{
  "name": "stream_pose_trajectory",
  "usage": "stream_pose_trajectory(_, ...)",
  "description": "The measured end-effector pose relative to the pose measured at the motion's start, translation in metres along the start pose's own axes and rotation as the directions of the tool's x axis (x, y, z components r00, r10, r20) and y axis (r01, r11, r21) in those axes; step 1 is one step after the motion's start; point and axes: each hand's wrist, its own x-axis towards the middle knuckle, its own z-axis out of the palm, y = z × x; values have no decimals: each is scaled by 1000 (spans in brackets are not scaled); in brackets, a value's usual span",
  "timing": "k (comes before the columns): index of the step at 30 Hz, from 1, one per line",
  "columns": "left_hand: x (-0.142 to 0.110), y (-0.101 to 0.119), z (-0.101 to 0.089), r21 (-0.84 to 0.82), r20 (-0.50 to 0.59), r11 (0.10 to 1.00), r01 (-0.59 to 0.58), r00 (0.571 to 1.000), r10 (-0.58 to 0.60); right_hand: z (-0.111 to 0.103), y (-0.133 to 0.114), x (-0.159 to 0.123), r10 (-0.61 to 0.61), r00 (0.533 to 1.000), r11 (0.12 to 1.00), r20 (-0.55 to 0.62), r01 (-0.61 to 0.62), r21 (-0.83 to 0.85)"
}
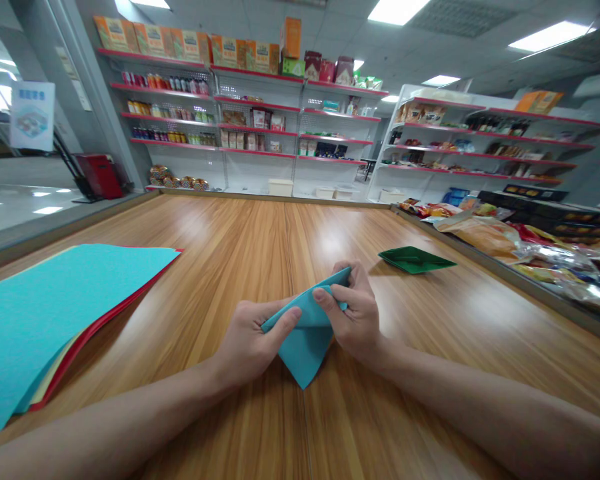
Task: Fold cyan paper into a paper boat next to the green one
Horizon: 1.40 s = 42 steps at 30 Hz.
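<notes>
A folded sheet of light blue paper (307, 343) is held up over the middle of the wooden table, one pointed corner hanging down toward me. My left hand (255, 333) grips its left end, thumb on the near face and fingers behind, mostly hidden. At the upper right part of the paper, my right hand (353, 310) pinches the folded edge between thumb and fingers. To the right lies a dark green folded paper boat (417, 260), apart from both hands.
On the left of the wooden table (220, 247) lies a stack of coloured paper (80, 300), blue on top with red and cream edges below. Packaged snacks (510, 247) line the right side. Stocked shelves (260, 107) stand beyond the far edge.
</notes>
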Motion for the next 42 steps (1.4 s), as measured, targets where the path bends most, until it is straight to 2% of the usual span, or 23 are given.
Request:
stream_pose_trajectory(3,1,0,1,-16,-11,1000,26,1000,-27,0,-1,-1,-28,1000,1000,3,28,4)
stream_pose_trajectory(14,2,-1,0,-8,-2,999,-34,999,34,1,0,-2,-43,999,999,1,43,-5)
stream_pose_trajectory(42,2,-4,0,25,7,996,-81,997,81,1,0,-2,-8,1000,1000,10,8,7)
